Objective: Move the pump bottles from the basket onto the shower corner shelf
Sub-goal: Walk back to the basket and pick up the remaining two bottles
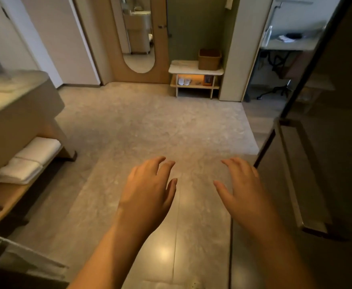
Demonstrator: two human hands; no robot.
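Note:
My left hand (150, 187) and my right hand (241, 184) are stretched out side by side over the tiled floor, palms down, fingers apart, holding nothing. A brown basket (209, 59) stands far ahead on a small white-topped bench (183, 66) against the back wall. Its inside is hidden from here, and no pump bottles show. The shower corner shelf is out of view.
A vanity counter (14, 94) runs along the left with folded white towels (30, 160) on its lower shelf. A dark glass door (321, 142) with a long handle stands at the right. An arched mirror (138, 34) hangs on the back door.

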